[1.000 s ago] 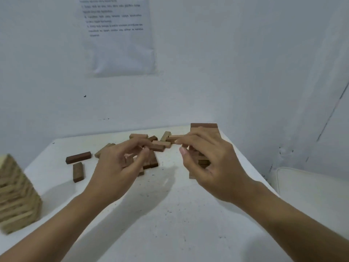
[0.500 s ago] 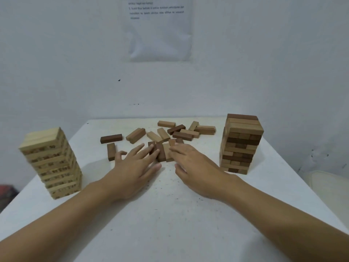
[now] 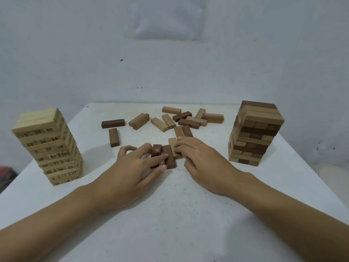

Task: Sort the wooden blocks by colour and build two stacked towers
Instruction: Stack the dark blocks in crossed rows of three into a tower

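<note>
At the middle of the white table (image 3: 170,214), the left hand (image 3: 135,168) curls fingers and thumb round two dark blocks (image 3: 170,157), the right hand (image 3: 201,160) pinches a pale block (image 3: 173,146) touching them, and loose blocks (image 3: 181,119) lie scattered behind, between a pale tower (image 3: 48,146) and a brown tower (image 3: 255,133).

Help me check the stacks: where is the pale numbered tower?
In the head view, the pale numbered tower stands at the left edge of the table, well left of the left hand.
</note>
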The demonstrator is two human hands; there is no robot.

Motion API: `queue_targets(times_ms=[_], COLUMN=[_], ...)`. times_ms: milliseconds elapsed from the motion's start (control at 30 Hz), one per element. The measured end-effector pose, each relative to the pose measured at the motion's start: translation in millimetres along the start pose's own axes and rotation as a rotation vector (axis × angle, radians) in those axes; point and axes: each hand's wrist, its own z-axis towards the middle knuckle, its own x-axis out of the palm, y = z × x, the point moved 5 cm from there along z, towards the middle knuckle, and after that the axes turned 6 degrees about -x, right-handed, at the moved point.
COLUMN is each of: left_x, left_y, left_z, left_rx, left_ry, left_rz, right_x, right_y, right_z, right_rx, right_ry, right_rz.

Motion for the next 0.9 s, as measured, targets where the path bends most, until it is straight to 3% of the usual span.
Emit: queue_targets(times_ms=[233, 467, 700, 900], left_x=[-3.4, -6.9, -6.8, -3.5], left_y=[-4.3, -11.1, -1.2, -1.8], left_z=[-8.2, -14.4, -9.2, -6.1], left_rx=[0.089, 0.180, 0.149, 0.127], left_ry=[-0.092, -0.090, 0.025, 0.081], left_rz=[-0.080, -0.231, -0.341, -0.346], right_x=[-0.7, -8.9, -4.2, -1.4], right_y=[10.7, 12.7, 15.1, 7.6], right_z=[-17.3, -25.1, -24.3, -24.5], right_rx=[-0.004, 0.019, 0.038, 0.021], right_ry=[-0.014, 0.015, 0.141, 0.061], right_rz=[0.086, 0.346, 0.385, 0.436])
